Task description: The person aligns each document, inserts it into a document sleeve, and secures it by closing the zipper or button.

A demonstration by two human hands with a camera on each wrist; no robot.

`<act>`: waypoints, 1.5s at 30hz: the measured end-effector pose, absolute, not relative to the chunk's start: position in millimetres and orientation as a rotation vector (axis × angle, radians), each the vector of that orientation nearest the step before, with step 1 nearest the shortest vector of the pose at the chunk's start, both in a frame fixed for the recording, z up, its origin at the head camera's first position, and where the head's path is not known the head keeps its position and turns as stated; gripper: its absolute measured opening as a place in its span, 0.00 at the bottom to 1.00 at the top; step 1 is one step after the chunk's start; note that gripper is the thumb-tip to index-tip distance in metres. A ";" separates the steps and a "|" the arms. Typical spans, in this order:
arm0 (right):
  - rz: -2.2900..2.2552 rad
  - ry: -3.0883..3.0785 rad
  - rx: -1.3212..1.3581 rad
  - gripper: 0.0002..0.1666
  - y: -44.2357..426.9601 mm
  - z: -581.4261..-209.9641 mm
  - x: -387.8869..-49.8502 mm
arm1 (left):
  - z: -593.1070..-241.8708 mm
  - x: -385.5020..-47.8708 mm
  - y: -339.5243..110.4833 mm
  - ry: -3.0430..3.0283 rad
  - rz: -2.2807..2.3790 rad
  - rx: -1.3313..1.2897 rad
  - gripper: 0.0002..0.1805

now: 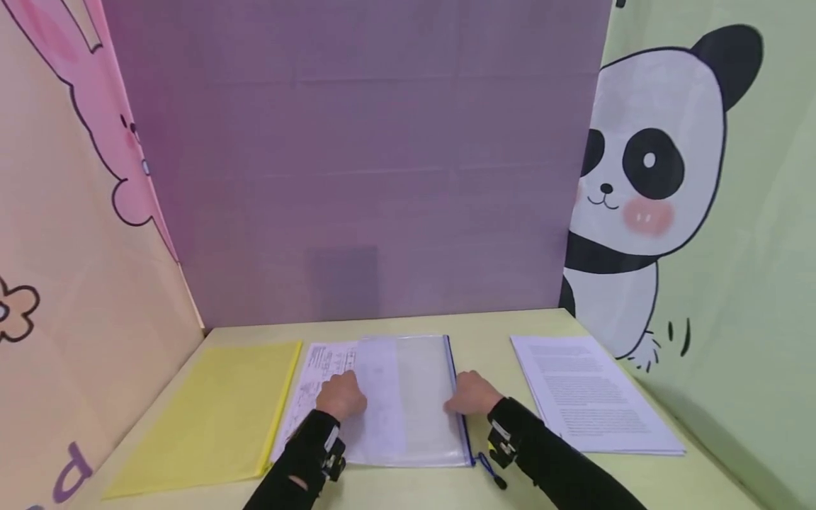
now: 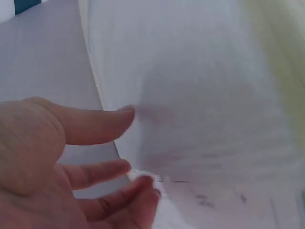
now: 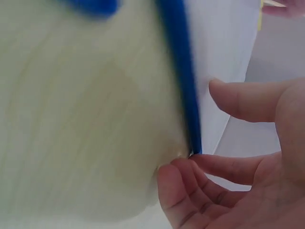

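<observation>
2 hands (image 1: 342, 395) (image 1: 473, 393) are at 1 clear pouch (image 1: 422, 386) near 1 yellow folder (image 1: 210, 411).

My pouch (image 1: 422, 397): clear, smooth plastic, faintly glossy. Printed sheet (image 1: 324, 365): matt paper. Yellow folder (image 1: 210, 411): smooth, translucent plastic. Tabletop (image 3: 71, 119): smooth, faint wood grain. My sleeves (image 1: 554, 453): matt cloth.

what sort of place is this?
Probably an indoor desk nook or staged booth, can't say which. A pale table bearing a clear zip folder and printed sheets backs onto a purple panel, beside a wall showing a cartoon panda.
</observation>
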State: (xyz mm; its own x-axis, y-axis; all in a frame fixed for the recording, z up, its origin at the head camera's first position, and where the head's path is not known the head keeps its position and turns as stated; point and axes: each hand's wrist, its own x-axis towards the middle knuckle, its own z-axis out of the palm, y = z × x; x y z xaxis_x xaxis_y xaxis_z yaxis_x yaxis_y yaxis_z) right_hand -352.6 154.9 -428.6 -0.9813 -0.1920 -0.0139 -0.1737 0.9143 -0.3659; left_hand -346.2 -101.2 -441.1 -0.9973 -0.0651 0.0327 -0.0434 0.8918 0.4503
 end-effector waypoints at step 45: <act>-0.273 2.812 -1.003 0.10 122.0 -433.1 -259.2 | -430.7 -298.7 -57.0 -3.231 -0.402 -0.554 0.41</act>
